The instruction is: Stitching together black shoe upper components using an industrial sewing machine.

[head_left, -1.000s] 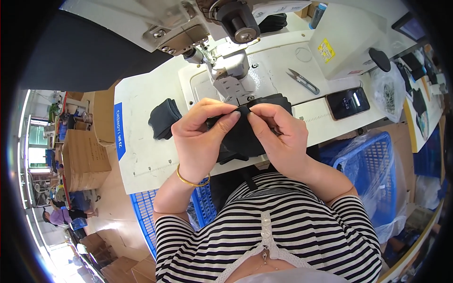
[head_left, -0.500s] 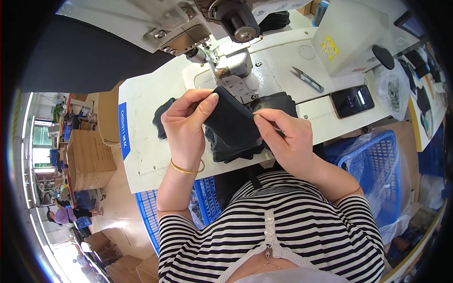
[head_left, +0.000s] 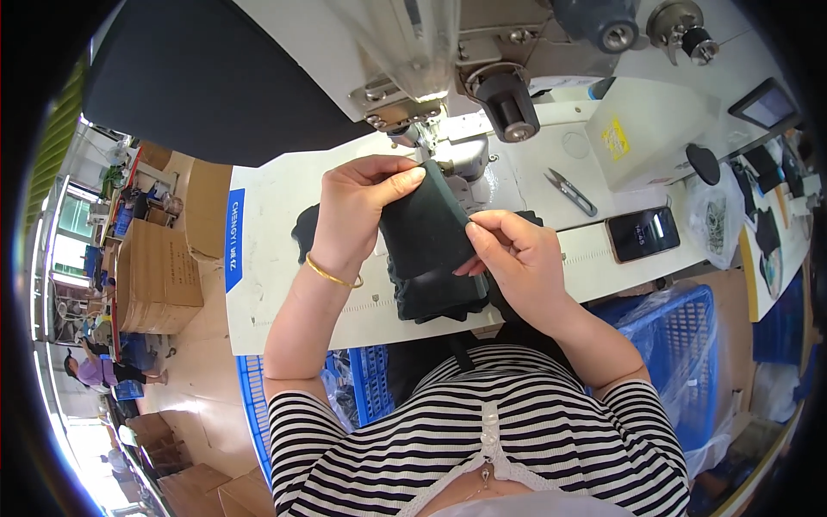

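Both hands on dark fabric piece at the sewing machine

Near: left hand point(head_left: 366, 202) clamps the dark fabric piece point(head_left: 426, 228) along its top edge; right hand point(head_left: 517, 258) pinches its right edge, held above the desk point(head_left: 284, 284). I judge this as lining up the piece; next it needs feeding under the presser foot point(head_left: 422, 138). Farther: thread snips point(head_left: 570, 191), phone point(head_left: 642, 234). Needle hidden by glare.
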`<state>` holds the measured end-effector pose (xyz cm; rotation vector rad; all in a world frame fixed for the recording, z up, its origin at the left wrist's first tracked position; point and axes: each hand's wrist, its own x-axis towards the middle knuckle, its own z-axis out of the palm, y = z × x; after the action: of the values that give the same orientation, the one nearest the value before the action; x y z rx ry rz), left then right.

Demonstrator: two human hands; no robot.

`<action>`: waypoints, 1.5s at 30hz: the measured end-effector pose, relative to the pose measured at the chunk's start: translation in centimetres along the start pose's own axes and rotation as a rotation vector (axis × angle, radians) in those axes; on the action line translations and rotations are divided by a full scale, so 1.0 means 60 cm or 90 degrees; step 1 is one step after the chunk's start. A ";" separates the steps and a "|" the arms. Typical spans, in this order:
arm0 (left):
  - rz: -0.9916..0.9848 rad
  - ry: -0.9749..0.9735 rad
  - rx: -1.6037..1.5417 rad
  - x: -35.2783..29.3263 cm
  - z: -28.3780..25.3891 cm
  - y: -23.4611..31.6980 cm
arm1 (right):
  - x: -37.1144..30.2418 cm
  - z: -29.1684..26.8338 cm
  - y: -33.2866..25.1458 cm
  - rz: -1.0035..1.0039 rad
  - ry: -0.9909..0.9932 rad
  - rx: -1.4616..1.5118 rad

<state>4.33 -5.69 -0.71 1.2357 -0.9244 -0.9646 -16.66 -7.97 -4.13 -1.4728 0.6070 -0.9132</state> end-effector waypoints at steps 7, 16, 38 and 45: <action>-0.044 -0.010 -0.026 0.037 -0.001 0.015 | 0.025 -0.002 -0.002 0.030 0.014 0.067; -0.073 -0.012 -0.041 0.045 0.001 0.017 | 0.030 -0.005 0.000 0.035 0.012 0.071; -0.061 -0.003 -0.052 0.036 0.008 0.016 | 0.027 -0.002 0.000 0.030 0.016 0.069; -0.041 0.004 -0.064 0.050 0.000 0.009 | 0.034 0.001 -0.003 0.039 0.002 0.070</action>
<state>5.34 -8.51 -0.02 1.1893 -0.8248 -1.0452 -15.50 -9.55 -3.60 -1.3484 0.5924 -0.8875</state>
